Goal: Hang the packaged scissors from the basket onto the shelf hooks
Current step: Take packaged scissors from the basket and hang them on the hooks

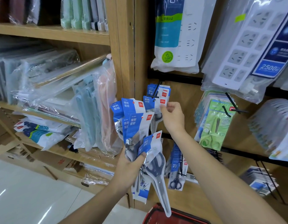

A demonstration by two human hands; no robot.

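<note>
Currently my right hand (173, 118) pinches one scissors packet (150, 102) at the hook (156, 91). If the hole misses the tip, the packet drops. My left hand (128, 167) grips a fanned bundle (134, 124) above the basket (156, 214), and a loose one may slip out.

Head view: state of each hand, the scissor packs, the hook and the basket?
Left hand: grips a bunch of packs.
Right hand: pinches the single pack.
Single pack: at the hook, threading unclear.
Hook: already carries other packs.
Basket: below, mostly out of frame.
</note>
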